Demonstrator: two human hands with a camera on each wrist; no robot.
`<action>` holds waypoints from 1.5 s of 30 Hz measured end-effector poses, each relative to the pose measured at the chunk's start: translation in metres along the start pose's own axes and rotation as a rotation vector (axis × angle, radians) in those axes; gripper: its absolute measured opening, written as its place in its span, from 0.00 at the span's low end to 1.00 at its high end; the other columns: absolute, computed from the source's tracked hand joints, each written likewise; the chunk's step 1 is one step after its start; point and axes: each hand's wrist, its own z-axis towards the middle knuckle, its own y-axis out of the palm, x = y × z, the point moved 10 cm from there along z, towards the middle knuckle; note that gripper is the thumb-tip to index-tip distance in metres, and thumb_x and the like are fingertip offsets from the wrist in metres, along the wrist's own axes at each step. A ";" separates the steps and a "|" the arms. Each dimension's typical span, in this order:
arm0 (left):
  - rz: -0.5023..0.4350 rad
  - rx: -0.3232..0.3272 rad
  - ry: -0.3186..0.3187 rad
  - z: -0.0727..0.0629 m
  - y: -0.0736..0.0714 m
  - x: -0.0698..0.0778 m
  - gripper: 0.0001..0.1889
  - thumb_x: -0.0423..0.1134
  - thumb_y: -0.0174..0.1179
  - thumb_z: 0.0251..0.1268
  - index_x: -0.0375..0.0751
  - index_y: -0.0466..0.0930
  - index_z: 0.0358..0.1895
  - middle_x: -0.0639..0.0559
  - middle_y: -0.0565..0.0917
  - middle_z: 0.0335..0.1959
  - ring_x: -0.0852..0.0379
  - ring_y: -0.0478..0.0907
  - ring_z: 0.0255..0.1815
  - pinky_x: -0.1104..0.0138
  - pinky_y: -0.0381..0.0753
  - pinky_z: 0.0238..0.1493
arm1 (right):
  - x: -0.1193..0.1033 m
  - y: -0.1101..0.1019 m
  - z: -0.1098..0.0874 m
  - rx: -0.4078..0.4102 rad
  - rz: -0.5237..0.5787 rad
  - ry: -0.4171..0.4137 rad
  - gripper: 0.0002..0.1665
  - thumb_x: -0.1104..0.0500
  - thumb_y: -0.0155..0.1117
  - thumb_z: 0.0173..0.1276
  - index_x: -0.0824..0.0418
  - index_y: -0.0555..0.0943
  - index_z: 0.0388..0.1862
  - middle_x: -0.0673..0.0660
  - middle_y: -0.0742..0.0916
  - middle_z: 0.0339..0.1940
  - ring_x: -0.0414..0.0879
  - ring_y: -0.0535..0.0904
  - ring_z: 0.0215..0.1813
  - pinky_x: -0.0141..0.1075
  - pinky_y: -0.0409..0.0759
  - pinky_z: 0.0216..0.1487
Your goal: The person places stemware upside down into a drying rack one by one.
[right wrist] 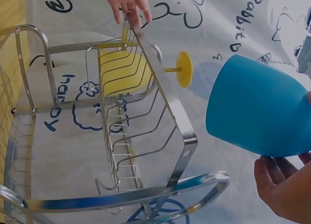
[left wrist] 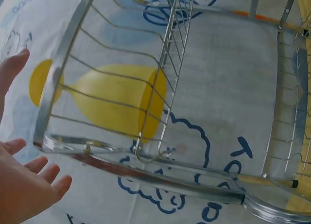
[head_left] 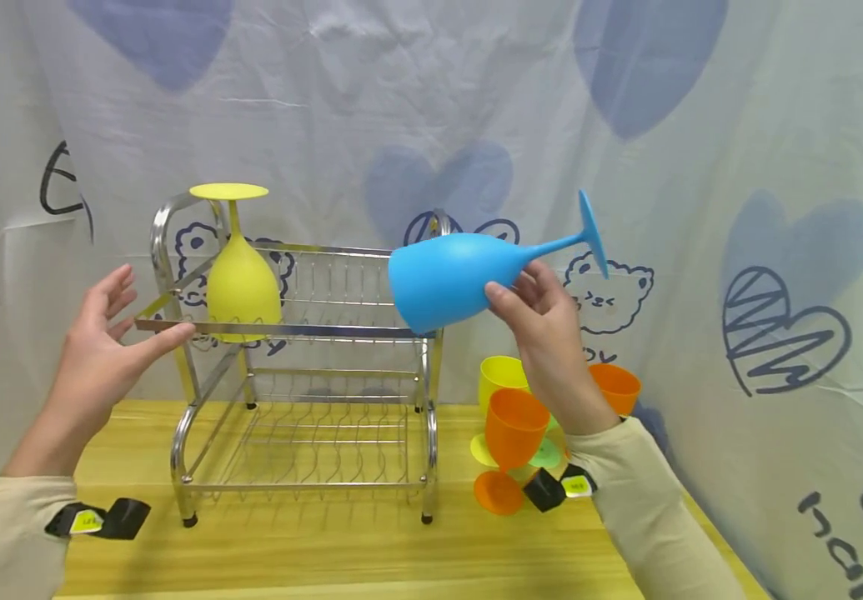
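A blue plastic goblet [head_left: 454,275] is held in my right hand [head_left: 544,325], fingers and thumb around the lower bowl near the stem. It lies nearly sideways in the air, its mouth toward the rack and its foot up to the right. My left hand [head_left: 104,346] has its fingers spread by the upper left front corner of the metal dish rack [head_left: 303,331]; whether the thumb touches the rail I cannot tell. On the rack's upper tier a yellow goblet [head_left: 243,283] stands upside down, foot on top. The left wrist view shows it behind the wires [left wrist: 121,107].
Right of the rack, orange goblets [head_left: 517,425] and a yellow goblet [head_left: 502,375] stand upright on the wooden table [head_left: 311,550], with a green foot [head_left: 546,454] partly hidden among them. A printed cloth [head_left: 311,108] hangs behind. The rack's lower tier [head_left: 326,442] holds nothing.
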 end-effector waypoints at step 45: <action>-0.193 -0.252 -0.004 0.029 0.016 -0.040 0.41 0.37 0.54 0.73 0.53 0.37 0.79 0.41 0.43 0.78 0.61 0.64 0.59 0.39 0.51 0.69 | 0.078 0.148 0.095 -0.265 -0.538 0.279 0.36 0.50 0.66 0.66 0.62 0.69 0.68 0.61 0.77 0.63 0.54 0.74 0.62 0.46 0.77 0.58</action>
